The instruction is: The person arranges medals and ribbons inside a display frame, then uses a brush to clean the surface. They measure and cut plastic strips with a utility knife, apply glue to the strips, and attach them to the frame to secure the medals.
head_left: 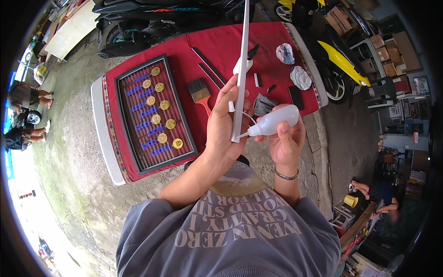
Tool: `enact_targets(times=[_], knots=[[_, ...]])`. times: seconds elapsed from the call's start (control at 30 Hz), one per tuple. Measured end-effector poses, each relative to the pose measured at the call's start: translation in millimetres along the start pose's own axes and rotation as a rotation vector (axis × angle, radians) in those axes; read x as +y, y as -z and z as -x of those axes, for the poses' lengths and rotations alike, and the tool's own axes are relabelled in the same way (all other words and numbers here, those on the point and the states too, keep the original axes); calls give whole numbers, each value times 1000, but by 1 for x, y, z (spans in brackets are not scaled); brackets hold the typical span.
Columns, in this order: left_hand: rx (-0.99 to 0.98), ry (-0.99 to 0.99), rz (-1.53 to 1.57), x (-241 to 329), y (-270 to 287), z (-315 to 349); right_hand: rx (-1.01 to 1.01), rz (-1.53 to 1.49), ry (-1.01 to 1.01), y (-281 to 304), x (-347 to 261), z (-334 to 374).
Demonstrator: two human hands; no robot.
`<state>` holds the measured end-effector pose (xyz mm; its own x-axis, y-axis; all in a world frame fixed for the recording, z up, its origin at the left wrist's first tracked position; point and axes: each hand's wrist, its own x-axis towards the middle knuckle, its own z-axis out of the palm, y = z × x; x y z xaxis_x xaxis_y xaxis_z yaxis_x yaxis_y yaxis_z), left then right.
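Observation:
My left hand (227, 117) is closed around a long pale strip (242, 69), which stands up and away from me past the table's far edge. In my right hand (287, 138) is a translucent white squeeze bottle (277, 120), tilted so its narrow nozzle meets the strip's near end. The bottle's small white cap (231, 106) hangs by a thin tether beside my left fingers. Left of my hands lies a dark-framed display case (168, 69) with gold medals (164, 105) on blue ribbons (148, 112). A paintbrush (199, 90) with a red-orange handle rests between the case and my left hand.
A red cloth (194, 37) covers the table. On it are dark thin strips (210, 69), a grey cloth (264, 105), a black block (295, 97), crumpled white wads (301, 77) and a black-topped bottle (250, 55). Motorcycles (161, 23) stand beyond; people (27, 111) are far left.

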<state>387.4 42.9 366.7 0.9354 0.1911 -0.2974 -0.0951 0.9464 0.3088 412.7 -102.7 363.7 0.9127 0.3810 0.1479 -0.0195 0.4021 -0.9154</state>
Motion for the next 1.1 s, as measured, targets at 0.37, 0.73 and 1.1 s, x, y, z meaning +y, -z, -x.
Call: enact_targets(times=[0.37,0.73,1.1], knots=[[-3,6,14,-1,-1,1,-22,18,25,4,-1,1],[19,12,23,-1,-3,5,-30,56,53,3,-4,3],[8,13,16,-4,-3,8,-42,78,70,5,-7,6]])
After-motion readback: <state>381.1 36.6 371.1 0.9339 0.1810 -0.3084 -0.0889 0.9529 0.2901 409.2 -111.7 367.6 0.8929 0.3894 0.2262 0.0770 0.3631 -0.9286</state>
